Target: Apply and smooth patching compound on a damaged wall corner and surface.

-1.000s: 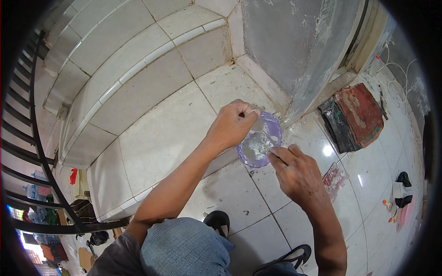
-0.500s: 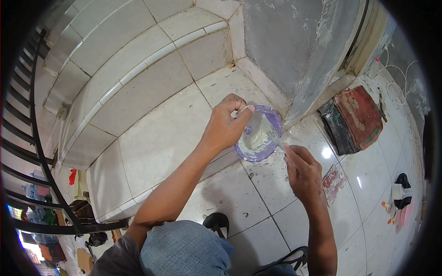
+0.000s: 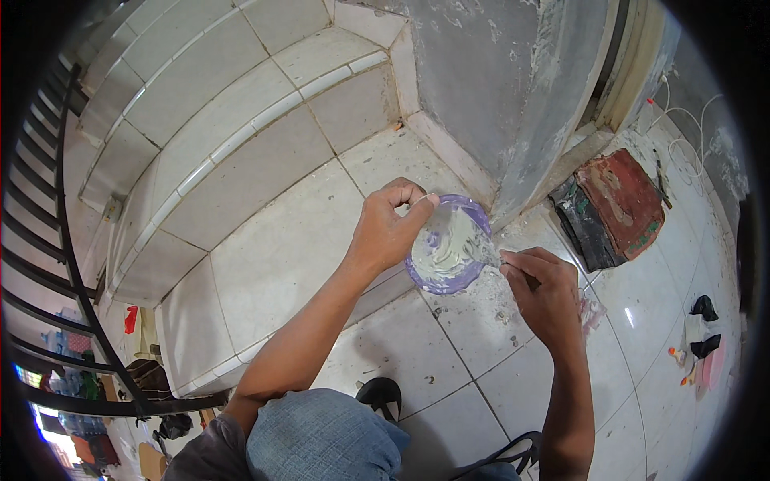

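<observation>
A purple bowl with pale, creamy paste smeared inside sits at the edge of the low tiled step. My left hand pinches its far-left rim between thumb and fingers. On the bowl's right side my right hand is closed round a putty knife, whose paste-coated blade reaches into the bowl at the right rim. The knife's handle is mostly hidden in my fingers.
Tiled steps rise at the left, beside a black railing. A grey wall stands ahead. Right lie a worn red-and-black folded item, a smeared pinkish piece and a white cable. Crumbs dot the floor tiles.
My right hand has turned and shifted slightly right, and the putty knife's blade now lies lower at the bowl's right rim. My left hand keeps its hold on the bowl.
</observation>
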